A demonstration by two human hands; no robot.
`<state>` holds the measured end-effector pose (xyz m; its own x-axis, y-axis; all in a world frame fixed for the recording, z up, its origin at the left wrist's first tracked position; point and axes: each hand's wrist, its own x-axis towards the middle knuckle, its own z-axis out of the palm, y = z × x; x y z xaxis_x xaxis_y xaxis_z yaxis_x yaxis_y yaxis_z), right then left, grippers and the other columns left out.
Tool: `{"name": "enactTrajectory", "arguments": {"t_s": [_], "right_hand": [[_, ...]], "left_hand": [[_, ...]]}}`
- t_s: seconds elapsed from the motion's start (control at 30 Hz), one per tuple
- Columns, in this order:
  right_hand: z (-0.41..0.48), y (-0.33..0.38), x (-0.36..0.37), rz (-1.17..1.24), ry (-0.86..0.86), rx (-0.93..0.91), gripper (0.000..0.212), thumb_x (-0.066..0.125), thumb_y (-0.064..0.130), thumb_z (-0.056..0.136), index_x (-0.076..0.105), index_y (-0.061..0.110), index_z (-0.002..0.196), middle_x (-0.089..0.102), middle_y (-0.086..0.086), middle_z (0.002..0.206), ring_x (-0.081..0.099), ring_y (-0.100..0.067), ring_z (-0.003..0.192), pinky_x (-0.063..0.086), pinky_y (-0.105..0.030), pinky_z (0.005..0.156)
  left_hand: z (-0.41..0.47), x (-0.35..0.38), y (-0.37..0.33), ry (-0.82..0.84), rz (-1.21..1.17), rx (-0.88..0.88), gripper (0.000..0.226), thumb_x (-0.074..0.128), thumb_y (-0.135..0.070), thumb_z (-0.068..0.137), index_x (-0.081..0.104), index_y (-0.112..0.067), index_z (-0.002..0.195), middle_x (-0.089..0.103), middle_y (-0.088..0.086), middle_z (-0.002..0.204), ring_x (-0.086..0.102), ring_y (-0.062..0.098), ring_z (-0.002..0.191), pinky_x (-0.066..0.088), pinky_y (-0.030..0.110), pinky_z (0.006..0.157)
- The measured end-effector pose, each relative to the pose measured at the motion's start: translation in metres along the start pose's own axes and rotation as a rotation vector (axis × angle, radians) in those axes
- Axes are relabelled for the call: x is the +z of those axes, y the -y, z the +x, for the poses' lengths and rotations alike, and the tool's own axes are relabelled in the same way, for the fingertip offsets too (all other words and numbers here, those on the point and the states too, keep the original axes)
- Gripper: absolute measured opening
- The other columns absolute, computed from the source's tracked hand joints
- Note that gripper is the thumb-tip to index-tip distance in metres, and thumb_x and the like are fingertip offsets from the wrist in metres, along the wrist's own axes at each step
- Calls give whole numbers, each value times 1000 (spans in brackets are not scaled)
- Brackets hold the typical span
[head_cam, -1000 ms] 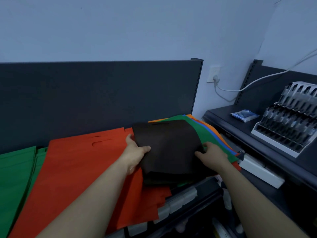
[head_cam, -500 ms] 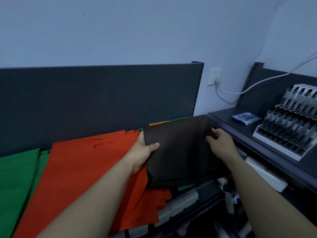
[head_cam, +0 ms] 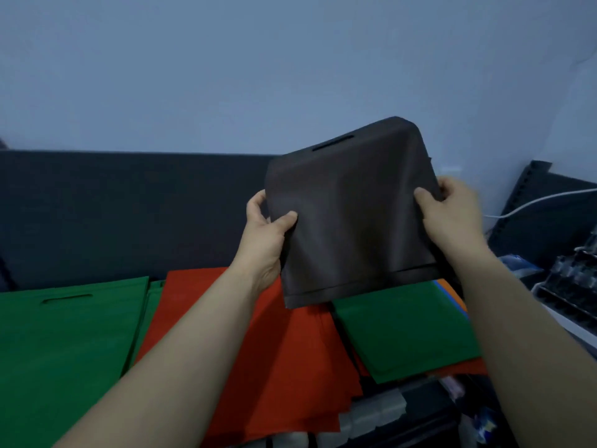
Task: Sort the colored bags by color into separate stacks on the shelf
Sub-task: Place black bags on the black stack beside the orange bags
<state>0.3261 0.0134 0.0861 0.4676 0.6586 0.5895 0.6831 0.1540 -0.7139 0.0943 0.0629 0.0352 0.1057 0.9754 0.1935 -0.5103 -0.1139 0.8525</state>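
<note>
Bag: black bag (head_cam: 352,215), held up in the air above the shelf (head_cam: 374,412), touching no stack; handle slot near its top edge, seamed bottom edge lowest, top corners curling away from the camera.
Left hand: left hand (head_cam: 263,227) grips the bag's 9 o'clock edge; thumb pressed on the near face, fingers (head_cam: 255,202) wrapped behind the cloth.
Right hand: right hand (head_cam: 449,215) grips the 3 o'clock edge the same way, thumb in front, the rest curled round the back.
Under the bag, 5 o'clock: green bag (head_cam: 403,328) lying flat on top of a mixed pile; orange and blue edges show at that pile's 2 o'clock corner.
Under the bag, 7 o'clock: red stack (head_cam: 274,350), partly covered by the left forearm.
Further, 8 o'clock: green stack (head_cam: 64,344), just beside the red stack, handle slot facing up.
Behind: dark back panel (head_cam: 129,215), pale wall (head_cam: 258,59) above it.
Far 3 o'clock: white cable (head_cam: 542,198); below it a rack (head_cam: 575,286), blurred.
</note>
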Motion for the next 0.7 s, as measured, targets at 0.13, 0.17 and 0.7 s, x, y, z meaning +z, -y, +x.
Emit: {"name": "enactTrajectory", "arguments": {"t_s": [0.13,0.17,0.7], "right_hand": [[-11,38,29,-35,94,-45,7,58,19,90,63,16,87,65,-1,86,61,-18,79,50,-31,72],[-19,48,39,-54,130,-50,9,58,19,90,63,15,85,64,0,84,61,-16,76,50,-30,68],[-225,229,251,160,473,-19,6,60,17,88,66,14,88,67,-1,84,66,-23,82,54,-40,77]], "left_hand": [[-16,-47,-34,-97,85,11,50,53,4,92,37,-26,129,64,2,102,66,11,84,56,26,70],[-22,-61,-41,-122,110,17,50,53,4,92,37,-25,129,63,2,102,65,12,86,56,27,72],[-176,-351,-191,-422,443,-22,51,50,1,86,54,-39,118,71,-2,102,69,16,88,55,30,77]]}}
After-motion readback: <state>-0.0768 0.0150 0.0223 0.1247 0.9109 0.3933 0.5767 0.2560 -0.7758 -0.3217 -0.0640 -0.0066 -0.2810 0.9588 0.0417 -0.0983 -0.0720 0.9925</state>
